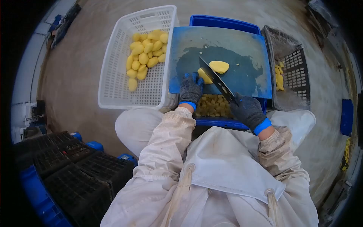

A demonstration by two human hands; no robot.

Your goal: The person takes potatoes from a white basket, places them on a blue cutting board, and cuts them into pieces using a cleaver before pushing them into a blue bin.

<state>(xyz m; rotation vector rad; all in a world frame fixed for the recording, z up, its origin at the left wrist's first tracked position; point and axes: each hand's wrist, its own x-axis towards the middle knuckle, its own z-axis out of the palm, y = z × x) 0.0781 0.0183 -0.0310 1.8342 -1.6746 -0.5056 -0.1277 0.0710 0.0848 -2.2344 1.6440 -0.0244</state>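
Observation:
My left hand, in a grey glove with blue fingertips, is closed on a peeled potato piece on the blue cutting board. In my right hand, gloved too, is the handle of a wide kitchen knife. Its blade slants across the board against the right side of the held piece; how deep the edge sits cannot be seen. Just right of the blade lies another potato piece, cut face up. Small scraps are scattered on the wet board. Below the board's near edge, diced potato shows in a blue bin.
On the left, a white perforated crate holds several whole peeled potatoes. A dark lined crate with yellow pieces stands at the right. Black crates are stacked at lower left. My knees flank the blue bin.

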